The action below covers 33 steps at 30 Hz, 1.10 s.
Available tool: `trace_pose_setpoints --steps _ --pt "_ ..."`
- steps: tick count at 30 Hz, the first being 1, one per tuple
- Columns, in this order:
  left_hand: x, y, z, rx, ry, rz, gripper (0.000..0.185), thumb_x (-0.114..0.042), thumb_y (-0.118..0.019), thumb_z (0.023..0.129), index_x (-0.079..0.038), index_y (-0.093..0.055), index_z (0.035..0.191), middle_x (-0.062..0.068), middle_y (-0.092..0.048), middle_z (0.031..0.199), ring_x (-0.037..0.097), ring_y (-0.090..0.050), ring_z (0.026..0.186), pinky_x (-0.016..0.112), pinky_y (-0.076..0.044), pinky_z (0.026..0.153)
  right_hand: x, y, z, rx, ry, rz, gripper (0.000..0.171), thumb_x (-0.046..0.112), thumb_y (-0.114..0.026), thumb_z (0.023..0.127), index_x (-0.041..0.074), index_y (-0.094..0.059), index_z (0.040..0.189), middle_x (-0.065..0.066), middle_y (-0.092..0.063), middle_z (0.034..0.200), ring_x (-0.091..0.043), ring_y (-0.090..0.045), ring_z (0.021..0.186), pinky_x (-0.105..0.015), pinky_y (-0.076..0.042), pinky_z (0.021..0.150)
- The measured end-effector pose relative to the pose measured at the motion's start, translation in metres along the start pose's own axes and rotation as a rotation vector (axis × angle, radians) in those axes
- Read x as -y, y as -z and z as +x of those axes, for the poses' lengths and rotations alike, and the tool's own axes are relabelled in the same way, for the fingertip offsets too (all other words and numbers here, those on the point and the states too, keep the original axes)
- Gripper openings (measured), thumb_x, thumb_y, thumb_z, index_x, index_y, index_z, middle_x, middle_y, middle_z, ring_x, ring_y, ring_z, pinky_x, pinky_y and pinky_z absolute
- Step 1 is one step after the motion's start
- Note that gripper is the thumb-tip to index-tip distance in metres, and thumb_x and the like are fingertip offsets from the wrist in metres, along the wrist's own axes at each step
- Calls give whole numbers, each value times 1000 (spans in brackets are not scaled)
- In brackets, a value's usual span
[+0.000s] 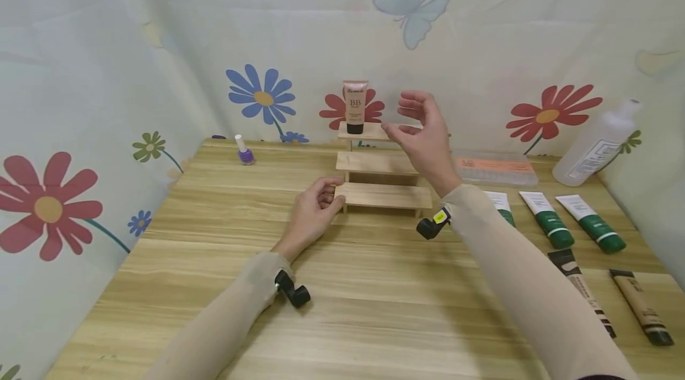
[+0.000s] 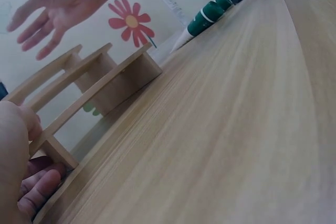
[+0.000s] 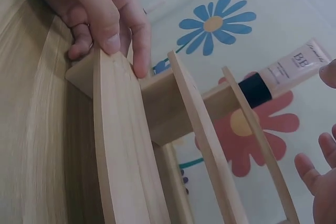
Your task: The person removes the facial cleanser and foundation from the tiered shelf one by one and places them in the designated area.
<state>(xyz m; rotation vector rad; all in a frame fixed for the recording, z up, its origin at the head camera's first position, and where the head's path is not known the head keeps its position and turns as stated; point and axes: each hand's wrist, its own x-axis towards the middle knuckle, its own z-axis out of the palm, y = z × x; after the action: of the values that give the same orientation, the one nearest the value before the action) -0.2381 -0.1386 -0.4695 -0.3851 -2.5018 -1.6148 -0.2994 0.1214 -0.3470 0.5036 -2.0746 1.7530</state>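
A small wooden rack (image 1: 382,169) with three steps stands at the middle of the table (image 1: 374,308), near the flowered cloth wall. The left hand (image 1: 313,210) grips the left end of the lowest step, thumb on top and fingers curled at the end, as the right wrist view shows clearly; I think it holds the rack steady so it does not slide. On the top step, at its left side, a BB tube (image 1: 355,106) stands upright on its black cap. The right hand (image 1: 425,133) hangs in the air above the right part of the top step, fingers spread and loosely bent, holding nothing, apart from the tube. To the right of the rack lie green tubes (image 1: 551,225) in a row, and nearer the table edge two darker tubes (image 1: 639,305). A purple bottle (image 1: 245,151) stands left of the rack.
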Motion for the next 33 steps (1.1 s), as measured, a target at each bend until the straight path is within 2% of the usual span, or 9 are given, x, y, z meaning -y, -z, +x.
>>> trace_pose_setpoints --steps 4,9,15,23,33 --pt "1 -1 0 -8 -7 3 32 -21 -74 107 -17 -72 139 5 -73 119 18 -72 103 29 -61 88 -3 -17 7 13 -11 14 63 14 -88 98 11 -56 152 -14 -64 145 -27 -65 133 -51 -57 112" --pt "3 0 0 -13 -19 -1 33 -21 -75 107 -17 -72 139 5 -74 119 17 -72 103 28 -61 88 -7 -38 16 43 -12 91 60 8 -86 99 7 -57 151 -23 -65 142 -39 -64 131 -51 -58 110" --pt "2 0 -1 -10 -16 -10 31 -21 -75 107 -19 -73 138 4 -75 119 17 -73 104 30 -62 89 -11 -56 23 79 -15 133 53 6 -82 101 4 -58 149 -19 -67 134 -35 -66 125 -48 -55 111" --pt "-2 -1 1 -13 -17 -5 30 -19 -73 107 -18 -73 138 4 -75 118 16 -73 103 30 -62 88 -13 -61 29 79 -74 113 43 4 -76 105 3 -60 145 -19 -70 133 -27 -68 120 -36 -56 106" --pt "-2 -2 1 -17 -10 2 31 -18 -73 107 -18 -73 138 4 -75 117 16 -73 101 28 -61 86 -9 -61 29 93 -90 105 36 5 -72 108 3 -61 142 -21 -71 133 -29 -71 119 -36 -58 103"
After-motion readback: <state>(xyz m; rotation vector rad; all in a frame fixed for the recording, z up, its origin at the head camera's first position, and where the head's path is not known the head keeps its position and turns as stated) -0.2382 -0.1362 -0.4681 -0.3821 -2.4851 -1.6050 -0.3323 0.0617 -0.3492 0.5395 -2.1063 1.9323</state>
